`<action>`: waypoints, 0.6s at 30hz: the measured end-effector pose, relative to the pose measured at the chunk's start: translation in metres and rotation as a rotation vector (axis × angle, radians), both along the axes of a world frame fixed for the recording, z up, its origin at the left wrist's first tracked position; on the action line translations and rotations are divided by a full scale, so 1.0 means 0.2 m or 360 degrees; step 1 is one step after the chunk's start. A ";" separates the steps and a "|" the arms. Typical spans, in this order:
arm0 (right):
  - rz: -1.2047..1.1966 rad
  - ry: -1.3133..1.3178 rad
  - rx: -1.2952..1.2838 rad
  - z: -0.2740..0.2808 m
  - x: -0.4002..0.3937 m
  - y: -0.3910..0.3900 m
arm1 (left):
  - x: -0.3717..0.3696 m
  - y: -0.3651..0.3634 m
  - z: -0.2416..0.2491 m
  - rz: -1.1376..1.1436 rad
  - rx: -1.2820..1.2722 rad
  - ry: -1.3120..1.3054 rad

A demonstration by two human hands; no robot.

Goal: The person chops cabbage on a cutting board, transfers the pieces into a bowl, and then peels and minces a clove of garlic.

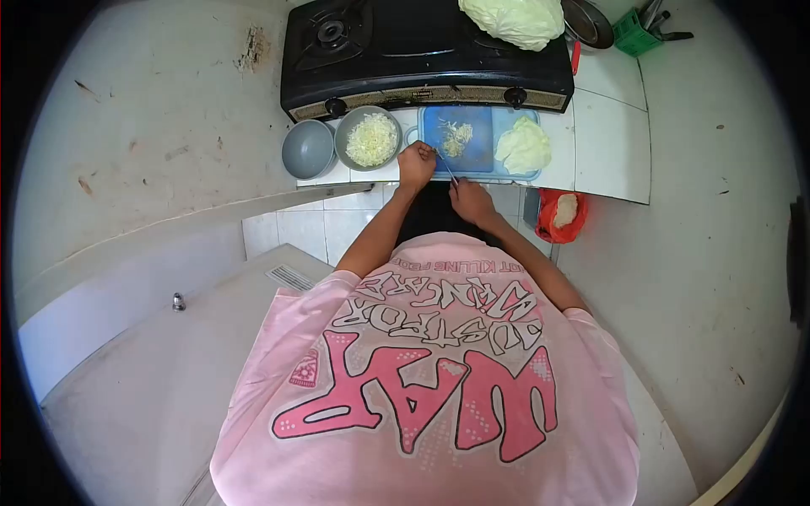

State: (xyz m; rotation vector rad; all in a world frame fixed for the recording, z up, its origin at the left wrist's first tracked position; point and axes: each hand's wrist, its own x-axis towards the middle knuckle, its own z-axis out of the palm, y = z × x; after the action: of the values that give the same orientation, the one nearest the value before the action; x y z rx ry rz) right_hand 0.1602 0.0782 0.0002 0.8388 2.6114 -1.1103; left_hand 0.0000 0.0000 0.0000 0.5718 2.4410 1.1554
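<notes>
My right hand [472,203] is closed around the handle of a knife [447,165], whose thin blade points up and left over the near edge of a blue cutting board [483,126]. Beside the blade tip, at the board's left edge, my left hand [417,164] has its fingers curled together. Whatever they may hold is too small to make out. Shredded cabbage [456,137] lies in a small heap on the board, just beyond the knife. A pale cabbage leaf [524,147] rests on the board's right part. Left of my left hand stands a grey bowl [342,152] of shredded cabbage.
A second grey bowl [307,150] stands further left. Behind the board is a black gas stove [422,72] carrying a cabbage head [516,18]. A pan [588,24] and green basket [634,35] of utensils sit back right. A red bag [561,217] hangs below the counter edge.
</notes>
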 end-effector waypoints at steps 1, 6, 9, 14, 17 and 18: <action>-0.0013 0.0008 0.0013 -0.01 0.01 0.00 | 0.00 0.00 -0.01 -0.0001 0.0011 -0.0005; -0.0026 0.0032 0.0016 -0.02 -0.09 0.00 | -0.05 -0.02 -0.02 0.0012 0.0044 0.0003; -0.0058 -0.0007 -0.0005 -0.02 -0.11 0.01 | -0.04 -0.02 -0.03 0.0020 0.0055 -0.0016; -0.0104 0.0107 -0.0013 0.00 -0.04 0.01 | -0.04 -0.03 -0.08 0.0050 0.0102 -0.0071; -0.0056 0.0047 -0.0061 0.04 -0.03 0.00 | -0.03 -0.03 -0.05 0.0113 0.0127 -0.0202; -0.0052 0.0056 -0.0065 0.02 -0.02 0.00 | -0.04 -0.02 -0.06 0.0119 0.0131 -0.0208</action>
State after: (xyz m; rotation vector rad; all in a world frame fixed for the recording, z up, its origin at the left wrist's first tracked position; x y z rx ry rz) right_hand 0.1560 0.0782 0.0035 0.8642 2.6029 -1.1937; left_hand -0.0070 -0.0050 -0.0123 0.4179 2.3303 1.2861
